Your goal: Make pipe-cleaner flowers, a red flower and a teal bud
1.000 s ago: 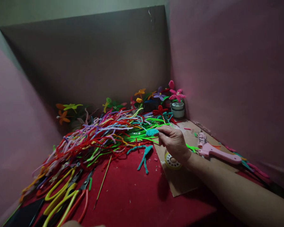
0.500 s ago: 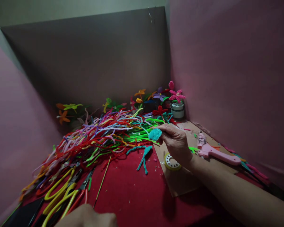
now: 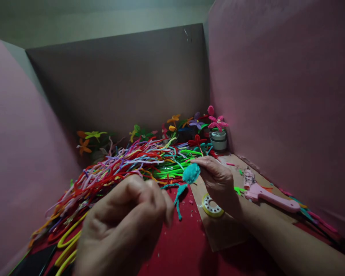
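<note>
My right hand (image 3: 217,180) pinches a fuzzy turquoise oval pipe-cleaner piece (image 3: 191,173), petal-like in shape, which sticks out to the left of the fingertips. Close to the camera on the left is my left hand (image 3: 123,226), its fingers curled together and a little blurred; whatever they may hold is hidden. Between the hands, another turquoise pipe-cleaner piece (image 3: 181,191) with thin legs lies on the red tabletop (image 3: 178,245). A roll of tape (image 3: 212,206) with a yellow rim lies on brown cardboard (image 3: 227,234) beneath my right wrist.
A large heap of coloured pipe cleaners (image 3: 126,159) spreads across the back left. Yellow-handled pliers (image 3: 66,249) lie partly behind my left hand. A pink glue gun (image 3: 271,197) rests at the right. Pipe-cleaner flowers and a small pot (image 3: 218,141) stand along the back wall.
My left hand has risen from the bottom edge into the middle foreground, covering part of the tools and heap. My right hand still holds the turquoise piece, now turned slightly. The view has tilted up.
</note>
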`<act>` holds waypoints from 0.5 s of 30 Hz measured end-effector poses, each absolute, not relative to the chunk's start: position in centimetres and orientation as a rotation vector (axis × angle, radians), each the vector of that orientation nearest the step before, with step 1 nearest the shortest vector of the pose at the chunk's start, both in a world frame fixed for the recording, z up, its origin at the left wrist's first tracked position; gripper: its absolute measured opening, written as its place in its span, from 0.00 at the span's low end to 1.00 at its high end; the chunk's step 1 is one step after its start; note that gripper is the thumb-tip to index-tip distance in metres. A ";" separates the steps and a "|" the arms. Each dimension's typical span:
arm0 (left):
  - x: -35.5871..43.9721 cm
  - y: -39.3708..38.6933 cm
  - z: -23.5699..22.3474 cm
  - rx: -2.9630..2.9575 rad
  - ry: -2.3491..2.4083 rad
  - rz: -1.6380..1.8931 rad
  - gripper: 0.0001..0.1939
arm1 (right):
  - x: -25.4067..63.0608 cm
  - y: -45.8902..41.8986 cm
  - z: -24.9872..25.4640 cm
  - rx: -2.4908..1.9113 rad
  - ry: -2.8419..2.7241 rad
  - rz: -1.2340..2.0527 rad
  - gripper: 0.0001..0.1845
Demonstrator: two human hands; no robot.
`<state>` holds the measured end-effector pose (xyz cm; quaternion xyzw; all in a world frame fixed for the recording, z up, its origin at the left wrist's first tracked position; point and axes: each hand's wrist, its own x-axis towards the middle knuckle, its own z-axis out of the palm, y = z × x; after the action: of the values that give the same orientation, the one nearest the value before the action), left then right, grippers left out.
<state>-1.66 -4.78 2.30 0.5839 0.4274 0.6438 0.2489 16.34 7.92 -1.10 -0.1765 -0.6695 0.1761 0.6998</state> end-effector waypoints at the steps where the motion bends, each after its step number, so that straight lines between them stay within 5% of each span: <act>1: -0.8 -3.7 3.7 1.552 1.184 1.715 0.08 | 16.3 7.9 -1.1 -0.393 -1.487 0.396 0.13; 6: 0.7 0.6 4.4 1.521 1.292 1.609 0.05 | 15.8 7.6 -0.9 -0.493 -1.345 0.883 0.06; 10: 0.3 2.1 1.8 1.456 1.274 1.491 0.07 | 15.3 7.8 -1.1 -0.557 -1.157 1.523 0.10; 15: 0.8 2.4 0.8 1.355 1.207 1.392 0.10 | 14.7 7.6 -1.8 -0.590 -1.036 1.812 0.13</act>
<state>0.78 2.45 0.82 0.5391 0.4803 0.5540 0.4145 14.69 7.61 -1.80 -0.2403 -0.4223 0.7386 0.4674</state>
